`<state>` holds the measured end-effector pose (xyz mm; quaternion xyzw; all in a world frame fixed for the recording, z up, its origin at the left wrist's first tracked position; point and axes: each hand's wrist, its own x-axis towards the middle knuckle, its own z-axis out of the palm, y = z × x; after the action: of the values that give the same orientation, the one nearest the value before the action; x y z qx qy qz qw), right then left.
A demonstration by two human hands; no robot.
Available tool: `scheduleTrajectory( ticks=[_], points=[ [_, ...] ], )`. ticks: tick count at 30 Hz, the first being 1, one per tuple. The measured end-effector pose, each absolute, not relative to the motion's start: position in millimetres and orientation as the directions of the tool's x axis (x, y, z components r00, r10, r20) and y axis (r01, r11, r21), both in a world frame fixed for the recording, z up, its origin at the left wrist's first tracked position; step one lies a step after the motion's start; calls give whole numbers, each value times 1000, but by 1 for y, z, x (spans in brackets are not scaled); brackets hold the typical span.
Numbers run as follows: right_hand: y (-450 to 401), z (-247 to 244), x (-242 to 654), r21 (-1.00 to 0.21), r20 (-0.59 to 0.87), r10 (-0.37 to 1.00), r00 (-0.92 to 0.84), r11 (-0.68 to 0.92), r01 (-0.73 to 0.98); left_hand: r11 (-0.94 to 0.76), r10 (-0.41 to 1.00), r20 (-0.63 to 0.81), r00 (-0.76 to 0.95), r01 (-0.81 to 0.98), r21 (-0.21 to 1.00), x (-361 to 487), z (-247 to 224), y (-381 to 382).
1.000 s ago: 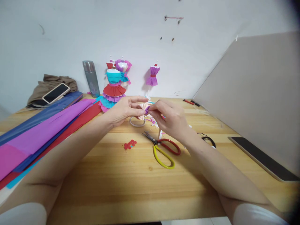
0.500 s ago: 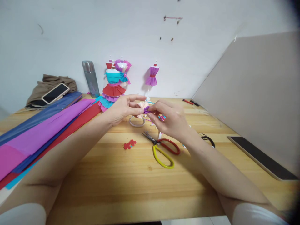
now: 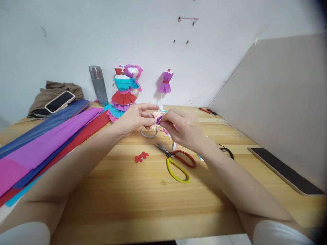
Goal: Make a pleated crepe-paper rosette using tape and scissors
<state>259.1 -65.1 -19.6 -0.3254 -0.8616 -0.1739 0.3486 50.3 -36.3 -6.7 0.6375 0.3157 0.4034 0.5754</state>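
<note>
One white wall (image 3: 222, 51) backs a wooden worktop (image 3: 107, 204), which fills the lower view. Along its left side lie long sheets of paper (image 3: 56, 141) in blue, purple-pink, red and turquoise. At the far right rests a dark-faced tablet (image 3: 286, 170) with a pale edge. A crumpled brown cloth (image 3: 63, 89) sits at the back left.

Near the wall, a dress form (image 3: 124, 97) wears a turquoise bodice over a red skirt and purple, turquoise and pink tiers, with two more close behind it; a purple-clad form (image 3: 165, 83) with a red belt stands apart to the right. The left hand (image 3: 134, 119) pinches a pleated pale-pink paper fan (image 3: 155, 116) between thumb and fingers, its index finger extended above. The right hand (image 3: 182, 129) closes thumb and forefinger on the fan's purple gathered part. The fan is thus held between both hands, above the worktop.

A grey bottle (image 3: 98, 87) leans slightly beside the front form. Scissors (image 3: 170, 154) with one red and one yellow handle lie partly open below the hands. A phone (image 3: 60, 101) rests against the cloth. Smaller still are a tape ring (image 3: 149, 136), red paper flowers (image 3: 141, 157) and scattered paper scraps (image 3: 166, 132).
</note>
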Motion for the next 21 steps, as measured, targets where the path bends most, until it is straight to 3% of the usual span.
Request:
scheduleTrajectory(
  ticks=[7, 15, 21],
  points=[
    [-63, -18, 262, 68, 682, 468, -562, 724, 686, -137, 881, 137, 453, -33, 990, 53, -5, -39],
    [-62, -15, 263, -33, 641, 534, -552, 737, 675, -194, 857, 178, 483, -17, 981, 53, -11, -37],
    [-62, -15, 265, 8, 620, 518, -590, 747, 665, -151, 845, 142, 515, -24, 988, 54, -15, -36]
  ],
)
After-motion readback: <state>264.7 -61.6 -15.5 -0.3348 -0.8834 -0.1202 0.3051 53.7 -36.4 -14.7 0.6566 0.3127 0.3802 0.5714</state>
